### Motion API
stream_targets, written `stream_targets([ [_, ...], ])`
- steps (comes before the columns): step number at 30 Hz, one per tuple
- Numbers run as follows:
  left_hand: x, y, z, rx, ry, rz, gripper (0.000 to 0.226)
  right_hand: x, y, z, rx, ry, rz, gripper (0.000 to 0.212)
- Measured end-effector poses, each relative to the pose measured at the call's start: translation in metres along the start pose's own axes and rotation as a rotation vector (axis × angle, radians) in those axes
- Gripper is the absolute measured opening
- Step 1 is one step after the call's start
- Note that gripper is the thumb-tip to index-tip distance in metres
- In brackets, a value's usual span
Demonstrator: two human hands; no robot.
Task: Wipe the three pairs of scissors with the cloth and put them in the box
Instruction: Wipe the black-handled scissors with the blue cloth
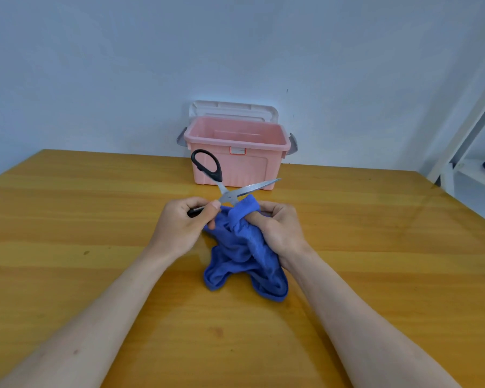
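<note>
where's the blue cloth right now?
Head view, centre: the blue cloth is bunched in the right hand, its lower part on the table, just below the open scissors held by the left hand.

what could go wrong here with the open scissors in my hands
1. The scissors are spread open, and the right hand works the blue cloth right at one bare blade, so a slip could nick a finger.
2. The left hand grips only one handle; the other black loop swings free, so the blades could snap shut on the cloth-wrapped fingers.
</note>
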State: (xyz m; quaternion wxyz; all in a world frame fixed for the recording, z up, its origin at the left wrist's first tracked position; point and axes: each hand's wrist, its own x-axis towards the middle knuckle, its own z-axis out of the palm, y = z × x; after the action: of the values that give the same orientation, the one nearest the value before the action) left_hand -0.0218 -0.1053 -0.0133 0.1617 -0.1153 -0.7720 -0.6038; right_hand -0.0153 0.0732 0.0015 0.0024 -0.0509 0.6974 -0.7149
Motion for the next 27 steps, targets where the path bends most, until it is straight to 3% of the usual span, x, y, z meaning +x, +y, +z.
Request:
stream_targets([
  [7, -0.0006, -0.0002, 0.0027, 0.003, 0.059, 0.028, 0.03, 0.0031, 0.0016, -0.0016, -0.292, 0.086, -0.057, 0.033],
  [9, 0.0, 0.0006, 0.0031, -0.013, 0.071, 0.008, 0.03, 0.001, 0.0028, -0.0028, -0.262, 0.045, -0.074, 0.035],
  [13, 0.0034, 0.0012, 0.0009, -0.037, 0.123, -0.059, 0.032, -0.0047, 0.0031, -0.0037, -0.071, -0.096, -0.057, 0.017],
  [15, 0.004, 0.0013, -0.0008, -0.036, 0.131, -0.085, 0.033, -0.0053, 0.0039, -0.0029, -0.006, -0.12, -0.042, 0.023],
  [22, 0.0048, 0.0017, -0.0024, -0.072, 0.137, -0.112, 0.027, -0.0023, 0.0018, -0.0053, -0.082, 0.026, 0.0, 0.01],
  [27, 0.0049, 0.0007, -0.004, -0.066, 0.158, -0.156, 0.027, 0.0, 0.0025, -0.0072, -0.163, 0.107, 0.01, 0.034],
])
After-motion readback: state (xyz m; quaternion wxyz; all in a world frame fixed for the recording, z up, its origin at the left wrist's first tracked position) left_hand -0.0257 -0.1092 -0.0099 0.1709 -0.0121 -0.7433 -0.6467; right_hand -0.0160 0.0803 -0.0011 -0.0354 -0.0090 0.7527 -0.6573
